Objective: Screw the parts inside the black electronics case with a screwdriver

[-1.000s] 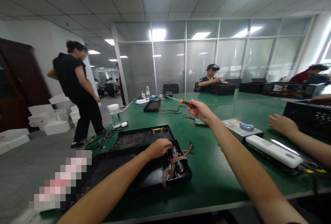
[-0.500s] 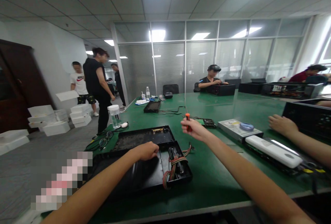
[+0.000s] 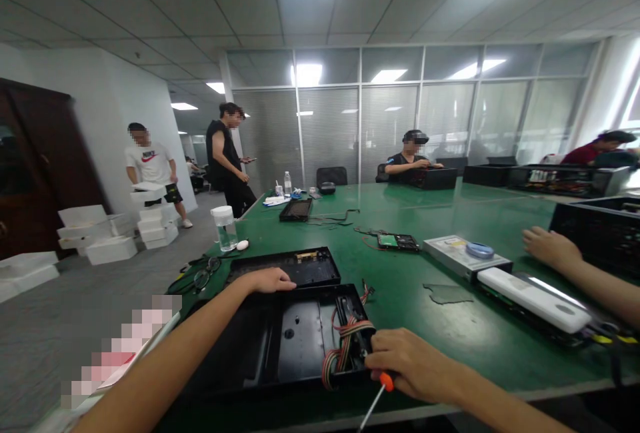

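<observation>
A shallow black casing lies open in front of me on the green table. Striped ribbon cables are looped over its right end. My left hand is closed on the casing's far rim, its fingertips partly hidden. In my right hand is a screwdriver with an orange handle, its metal shaft pointing down and to the left. The fingers of that hand touch the casing's right edge. Just behind the casing lies another shallow black panel.
At the right lie a silver drive, a blue tape roll and a long white device. Another person's hand rests beside a black case. Glasses and a water jar stand left.
My right hand has come down from above the table to the casing's right edge, turning the screwdriver from pointing up to pointing down. My left hand has moved back to the far rim.
</observation>
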A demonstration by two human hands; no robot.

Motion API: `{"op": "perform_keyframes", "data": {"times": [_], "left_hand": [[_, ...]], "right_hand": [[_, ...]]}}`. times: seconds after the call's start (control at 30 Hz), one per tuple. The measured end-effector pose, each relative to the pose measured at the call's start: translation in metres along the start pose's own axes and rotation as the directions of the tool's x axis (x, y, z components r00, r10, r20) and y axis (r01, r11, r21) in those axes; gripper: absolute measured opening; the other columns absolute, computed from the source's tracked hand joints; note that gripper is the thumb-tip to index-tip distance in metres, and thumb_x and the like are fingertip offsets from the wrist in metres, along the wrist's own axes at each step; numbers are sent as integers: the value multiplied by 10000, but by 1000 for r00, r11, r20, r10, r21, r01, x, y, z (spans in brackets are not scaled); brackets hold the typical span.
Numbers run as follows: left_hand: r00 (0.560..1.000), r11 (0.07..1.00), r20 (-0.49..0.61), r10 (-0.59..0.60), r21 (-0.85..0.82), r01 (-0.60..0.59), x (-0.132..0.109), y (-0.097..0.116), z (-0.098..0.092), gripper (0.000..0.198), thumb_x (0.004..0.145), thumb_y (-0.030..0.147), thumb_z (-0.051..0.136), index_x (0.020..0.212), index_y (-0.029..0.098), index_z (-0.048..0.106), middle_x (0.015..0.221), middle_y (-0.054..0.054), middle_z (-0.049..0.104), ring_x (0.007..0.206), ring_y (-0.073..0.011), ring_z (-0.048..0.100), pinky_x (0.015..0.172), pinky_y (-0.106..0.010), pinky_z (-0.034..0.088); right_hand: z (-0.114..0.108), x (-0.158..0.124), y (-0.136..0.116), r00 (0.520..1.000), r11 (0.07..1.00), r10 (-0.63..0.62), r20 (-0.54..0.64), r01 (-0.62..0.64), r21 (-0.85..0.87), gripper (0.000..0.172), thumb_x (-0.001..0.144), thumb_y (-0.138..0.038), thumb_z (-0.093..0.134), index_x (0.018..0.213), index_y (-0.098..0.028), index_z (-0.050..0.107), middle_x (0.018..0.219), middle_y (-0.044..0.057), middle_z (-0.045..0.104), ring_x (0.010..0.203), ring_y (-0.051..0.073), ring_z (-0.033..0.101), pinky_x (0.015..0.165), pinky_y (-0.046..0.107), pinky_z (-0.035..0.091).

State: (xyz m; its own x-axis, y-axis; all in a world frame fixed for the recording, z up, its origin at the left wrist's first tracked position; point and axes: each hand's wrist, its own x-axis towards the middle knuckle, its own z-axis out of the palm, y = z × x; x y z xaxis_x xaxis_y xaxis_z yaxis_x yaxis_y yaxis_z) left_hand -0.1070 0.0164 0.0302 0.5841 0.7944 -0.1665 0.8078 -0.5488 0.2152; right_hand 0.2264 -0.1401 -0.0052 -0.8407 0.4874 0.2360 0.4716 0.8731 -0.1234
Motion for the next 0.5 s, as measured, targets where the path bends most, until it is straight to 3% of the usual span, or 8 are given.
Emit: {"op": "perform_keyframes", "data": {"times": [0.07, 0.13, 0.27, 0.37, 0.5], "left_hand": [[998, 999, 53, -20, -24, 22, 9, -5, 6, 341, 791, 414, 491, 997, 162, 594, 855, -5, 610, 742, -130, 551, 623, -184, 395], [999, 999, 33, -17, 47, 15, 14, -7, 12, 314, 721, 339, 584, 985, 170, 587, 818, 8, 594, 702, -126, 541, 588, -181, 388], [992, 957, -66, 109, 276, -87, 11, -3, 11, 200, 716, 248, 593, 904, 178, 581, 889, -24, 584, 828, -171, 537, 710, -228, 405], [976, 942, -147, 162, 317, -109, 1, 7, -8, 191, 752, 237, 558, 936, 185, 557, 972, -46, 564, 919, -189, 516, 801, -259, 389], [964, 952, -172, 204, 263, -154, -28, 36, -45, 184, 793, 279, 514, 945, 182, 551, 952, -38, 554, 924, -189, 505, 830, -263, 372]], "right_hand": [[-3, -11, -4, 1000, 1000, 0, 5, -1, 18, 223, 848, -258, 391, 814, -203, 604, 727, 46, 565, 689, 155, 499, 612, 266, 340], [-4, -21, -9, 1000, 999, 31, 1, -31, 39, 214, 845, -253, 397, 797, -212, 602, 723, 48, 567, 692, 159, 499, 610, 271, 337], [3, -28, -11, 988, 991, 135, -75, -135, 12, 172, 811, -217, 427, 819, -222, 599, 717, 45, 568, 691, 165, 494, 600, 276, 328], [11, -16, 4, 983, 989, 144, -110, -148, -22, 172, 783, -200, 444, 853, -209, 601, 726, 42, 570, 701, 165, 497, 611, 269, 337], [12, 17, 43, 983, 987, 148, -107, -153, -40, 195, 793, -188, 437, 893, -193, 605, 817, 48, 592, 785, 163, 520, 693, 261, 372]]}}
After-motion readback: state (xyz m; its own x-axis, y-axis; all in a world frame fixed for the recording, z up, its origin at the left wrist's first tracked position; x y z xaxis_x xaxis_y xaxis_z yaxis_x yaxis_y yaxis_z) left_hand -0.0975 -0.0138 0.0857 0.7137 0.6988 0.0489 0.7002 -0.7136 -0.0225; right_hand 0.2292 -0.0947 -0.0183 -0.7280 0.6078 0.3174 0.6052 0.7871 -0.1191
